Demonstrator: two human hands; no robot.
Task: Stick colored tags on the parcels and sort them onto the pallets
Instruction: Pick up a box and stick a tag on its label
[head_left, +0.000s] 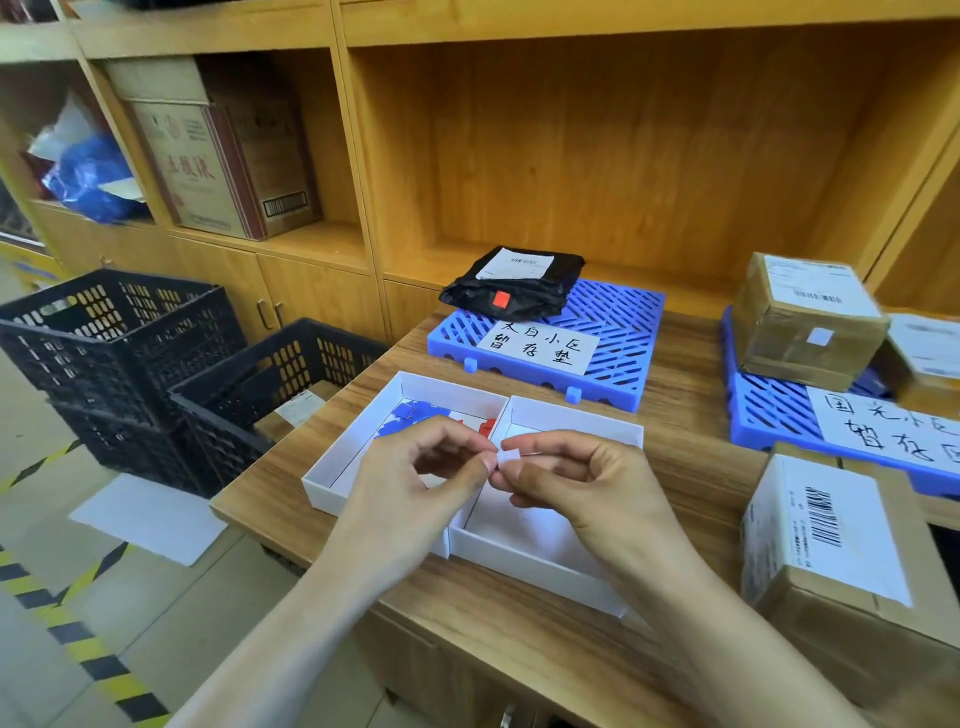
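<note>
- The left hand (415, 467) and the right hand (566, 473) pinch together one small white tag (507, 458)
- Under the grip is the white tray (535, 566); behind it, a blue pallet (618, 332) with a black parcel (514, 283)

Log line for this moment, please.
step: peeling tag | both hands: left, right pinch pale tag over white trays | next parcel: near right, untagged side showing

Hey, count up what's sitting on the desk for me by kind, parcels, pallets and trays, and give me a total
Blue pallets: 2
Black bag parcel: 1
Cardboard box parcels: 3
White trays: 2
Total: 8
</note>
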